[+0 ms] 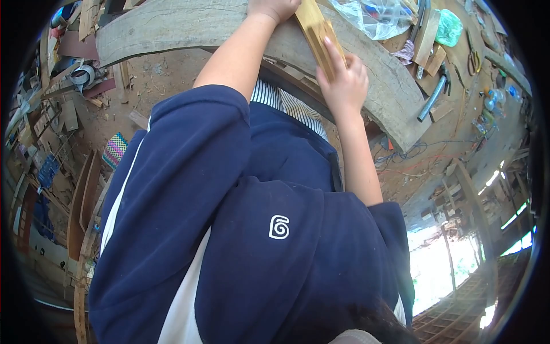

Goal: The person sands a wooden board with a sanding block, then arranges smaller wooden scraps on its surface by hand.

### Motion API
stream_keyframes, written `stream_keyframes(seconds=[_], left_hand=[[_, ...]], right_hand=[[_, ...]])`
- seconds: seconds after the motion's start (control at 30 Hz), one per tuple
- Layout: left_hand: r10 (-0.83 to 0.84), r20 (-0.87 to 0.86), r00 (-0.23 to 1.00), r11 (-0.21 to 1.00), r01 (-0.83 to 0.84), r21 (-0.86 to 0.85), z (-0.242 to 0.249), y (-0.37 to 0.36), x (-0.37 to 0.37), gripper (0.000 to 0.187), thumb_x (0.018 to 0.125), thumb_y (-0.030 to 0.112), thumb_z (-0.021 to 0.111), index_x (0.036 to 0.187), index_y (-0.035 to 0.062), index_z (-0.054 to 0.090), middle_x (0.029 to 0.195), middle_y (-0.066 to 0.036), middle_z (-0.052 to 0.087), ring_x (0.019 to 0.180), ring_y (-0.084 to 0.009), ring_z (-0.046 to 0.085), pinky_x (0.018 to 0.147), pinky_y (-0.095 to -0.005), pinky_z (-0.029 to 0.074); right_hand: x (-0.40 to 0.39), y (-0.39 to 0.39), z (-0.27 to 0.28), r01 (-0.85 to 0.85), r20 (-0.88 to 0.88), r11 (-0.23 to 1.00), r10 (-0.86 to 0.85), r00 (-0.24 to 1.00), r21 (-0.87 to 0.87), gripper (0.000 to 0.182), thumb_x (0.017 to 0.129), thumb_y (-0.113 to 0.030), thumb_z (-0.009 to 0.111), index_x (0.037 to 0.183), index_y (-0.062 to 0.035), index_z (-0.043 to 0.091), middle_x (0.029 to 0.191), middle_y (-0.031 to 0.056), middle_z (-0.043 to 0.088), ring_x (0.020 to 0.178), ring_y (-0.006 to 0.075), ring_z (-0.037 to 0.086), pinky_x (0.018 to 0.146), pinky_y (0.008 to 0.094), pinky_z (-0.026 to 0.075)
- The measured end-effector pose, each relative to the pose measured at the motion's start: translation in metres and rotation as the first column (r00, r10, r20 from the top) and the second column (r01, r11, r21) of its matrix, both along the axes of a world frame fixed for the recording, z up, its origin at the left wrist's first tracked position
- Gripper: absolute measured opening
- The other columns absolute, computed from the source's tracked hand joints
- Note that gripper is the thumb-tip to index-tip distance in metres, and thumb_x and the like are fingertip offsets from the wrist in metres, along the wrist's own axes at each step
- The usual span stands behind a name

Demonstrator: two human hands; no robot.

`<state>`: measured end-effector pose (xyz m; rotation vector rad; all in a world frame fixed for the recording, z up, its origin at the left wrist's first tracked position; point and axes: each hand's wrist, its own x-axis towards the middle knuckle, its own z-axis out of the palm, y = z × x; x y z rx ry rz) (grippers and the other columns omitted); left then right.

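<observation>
My left hand (274, 8) is at the top edge, closed around the far end of a yellowish wooden strip (314, 26). My right hand (345, 81) grips the near end of the same strip, fingers laid along its face. The strip lies on a wide curved grey plank (395, 97) that arcs across the top of the view. My navy short-sleeved shirt and both bare forearms fill the middle and hide the part of the plank nearest my body.
A clear plastic bag (375, 17), a green bag (448, 27), wood offcuts and a grey pipe (432, 97) lie on dirt ground at the upper right. Boards and a tape roll (82, 74) are at the left. Coloured cables (412, 157) trail below the plank.
</observation>
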<state>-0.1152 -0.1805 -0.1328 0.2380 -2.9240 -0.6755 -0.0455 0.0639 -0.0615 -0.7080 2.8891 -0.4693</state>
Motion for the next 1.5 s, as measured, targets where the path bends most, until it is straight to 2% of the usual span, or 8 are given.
stream_keyframes(seconds=[0.23,0.5,0.63,0.9,1.0,1.13,1.3,1.5], left_hand=[[0.003,-0.01,1.0,1.0,-0.003,0.018,0.0,-0.001,-0.001,0.022,0.096,0.034,0.054,0.109,0.027,0.07,0.085,-0.011,0.073,0.084,-0.0299,0.07,0.087,-0.0449,0.044],[-0.011,-0.017,1.0,1.0,0.011,0.002,-0.006,-0.002,0.001,0.022,0.097,0.034,0.053,0.109,0.0269,0.07,0.084,-0.011,0.073,0.085,-0.0293,0.07,0.087,-0.0448,0.043],[-0.019,-0.035,0.999,1.0,0.02,0.009,-0.007,-0.004,0.002,0.022,0.097,0.034,0.054,0.11,0.0265,0.07,0.084,-0.01,0.073,0.085,-0.0292,0.069,0.087,-0.0445,0.043],[-0.031,-0.071,0.997,0.999,0.033,0.02,-0.004,-0.002,0.002,0.022,0.096,0.031,0.056,0.111,0.0252,0.071,0.085,-0.011,0.072,0.084,-0.0298,0.068,0.086,-0.0447,0.044],[-0.027,-0.046,0.999,0.999,0.029,0.025,-0.003,-0.004,0.002,0.022,0.096,0.031,0.055,0.11,0.0251,0.07,0.084,-0.011,0.072,0.084,-0.03,0.068,0.086,-0.0447,0.044],[-0.035,-0.06,0.998,0.999,0.036,0.008,0.0,-0.002,0.001,0.022,0.097,0.031,0.055,0.111,0.025,0.07,0.084,-0.011,0.071,0.083,-0.0301,0.067,0.086,-0.0449,0.043],[-0.03,-0.093,0.995,1.0,0.029,-0.004,-0.011,-0.005,0.001,0.023,0.097,0.031,0.054,0.111,0.025,0.07,0.083,-0.011,0.071,0.083,-0.0301,0.067,0.084,-0.045,0.043],[-0.023,-0.057,0.998,1.0,0.023,-0.014,-0.014,-0.004,0.002,0.023,0.097,0.031,0.053,0.111,0.0252,0.07,0.083,-0.011,0.071,0.083,-0.0299,0.068,0.085,-0.0452,0.043]], right_hand=[[0.053,0.074,0.011,0.015,0.092,0.999,-0.019,0.996,0.05,0.073,0.08,-0.038,0.08,0.147,-0.0424,0.05,0.117,0.0124,0.055,0.106,0.0315,0.057,0.089,0.045,0.048],[-0.009,-0.011,0.004,0.008,-0.008,1.0,-0.008,1.0,0.021,0.068,0.084,-0.042,0.076,0.146,-0.0469,0.049,0.117,0.0131,0.058,0.106,0.0315,0.059,0.089,0.0443,0.048],[-0.017,-0.027,0.0,0.023,-0.042,0.999,-0.022,0.999,0.025,0.065,0.086,-0.041,0.074,0.146,-0.0484,0.048,0.118,0.0138,0.06,0.106,0.0312,0.059,0.088,0.044,0.048],[0.034,0.057,0.012,0.059,0.051,0.997,-0.056,0.997,-0.048,0.06,0.088,-0.035,0.073,0.143,-0.0476,0.053,0.117,0.0121,0.059,0.104,0.0299,0.059,0.087,0.0428,0.048],[0.054,0.078,0.017,0.073,0.092,0.997,-0.075,0.993,0.017,0.062,0.087,-0.033,0.074,0.144,-0.0462,0.053,0.117,0.0115,0.057,0.104,0.0307,0.058,0.086,0.0421,0.048],[0.049,0.06,0.012,0.109,0.055,0.994,-0.11,0.992,0.031,0.062,0.088,-0.036,0.074,0.144,-0.0468,0.052,0.116,0.0125,0.058,0.105,0.031,0.058,0.087,0.0431,0.048],[0.001,-0.003,0.001,-0.014,-0.076,1.0,0.015,0.997,0.008,0.059,0.089,-0.041,0.072,0.144,-0.0485,0.051,0.113,0.013,0.06,0.103,0.0299,0.059,0.085,0.043,0.047],[-0.013,-0.021,-0.001,-0.024,-0.069,0.998,0.02,0.997,-0.051,0.061,0.088,-0.037,0.073,0.144,-0.0485,0.052,0.114,0.0109,0.061,0.104,0.0285,0.059,0.084,0.0416,0.047]])
